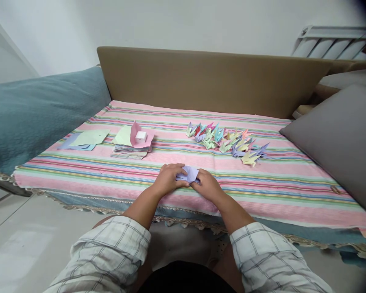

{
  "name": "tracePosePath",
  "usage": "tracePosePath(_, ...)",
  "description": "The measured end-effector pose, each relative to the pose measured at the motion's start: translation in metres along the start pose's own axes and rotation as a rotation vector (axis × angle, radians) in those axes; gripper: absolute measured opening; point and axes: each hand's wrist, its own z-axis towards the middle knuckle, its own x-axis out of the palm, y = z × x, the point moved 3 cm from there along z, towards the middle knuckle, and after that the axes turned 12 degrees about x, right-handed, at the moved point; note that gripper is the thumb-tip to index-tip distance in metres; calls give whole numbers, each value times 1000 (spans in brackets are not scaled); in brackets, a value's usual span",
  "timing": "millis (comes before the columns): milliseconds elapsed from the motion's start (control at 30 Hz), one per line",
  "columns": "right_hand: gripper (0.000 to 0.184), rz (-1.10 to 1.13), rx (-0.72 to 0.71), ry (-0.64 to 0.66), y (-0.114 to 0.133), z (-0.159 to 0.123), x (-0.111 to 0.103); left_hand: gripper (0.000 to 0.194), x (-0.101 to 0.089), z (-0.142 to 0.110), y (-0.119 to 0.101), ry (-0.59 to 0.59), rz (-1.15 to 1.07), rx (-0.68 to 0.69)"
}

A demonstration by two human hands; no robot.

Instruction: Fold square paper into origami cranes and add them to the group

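Note:
A partly folded sheet of lilac origami paper [189,173] is between my two hands, just above the striped cloth near the seat's front edge. My left hand [171,178] grips its left side, thumb below and fingers curled over the top. My right hand [208,184] pinches the right side, its thumb near the lower edge. Parts of the paper are hidden under the fingers. Beyond my hands, to the right, several folded paper cranes [227,140] in many colours stand close together. A stack of paper squares [129,151] lies ahead to the left.
On the stack, a small white block [140,136] rests on a pink sheet. Loose green and blue sheets [90,138] lie farther left. The striped cloth [280,195] covers the seat. A grey cushion [338,146] leans at right, a blue armrest [49,110] at left, a brown backrest [201,81] behind.

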Motion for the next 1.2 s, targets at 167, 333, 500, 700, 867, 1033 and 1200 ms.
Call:
tracePosePath(167, 22, 64, 11, -5, -3, 0, -2, 41, 2, 3, 2, -92, -8, 67)
tracePosePath(333, 30, 425, 157, -70, -17, 0, -5, 36, 4, 6, -1, -118, -12, 71)
tracePosePath(500, 35, 758, 290, -81, -27, 5, -2, 33, 3, 7, -7, -99, -12, 74)
tracePosePath(700, 31, 736, 342, -62, -28, 11, 6, 29, 3, 5, -9, -70, -1, 71)
tracePosePath(867, 28, 693, 325, -62, -26, 10, 5, 25, -2, 2, -8, -40, -10, 104)
tracePosePath(1033, 27, 665, 318, -65, -25, 9, 4, 24, -12, -1, -8, 6, 39, 83)
tracePosePath(1200, 26, 649, 317, -50, -26, 9, 5, 25, -11, -4, 0, 31, -32, 102)
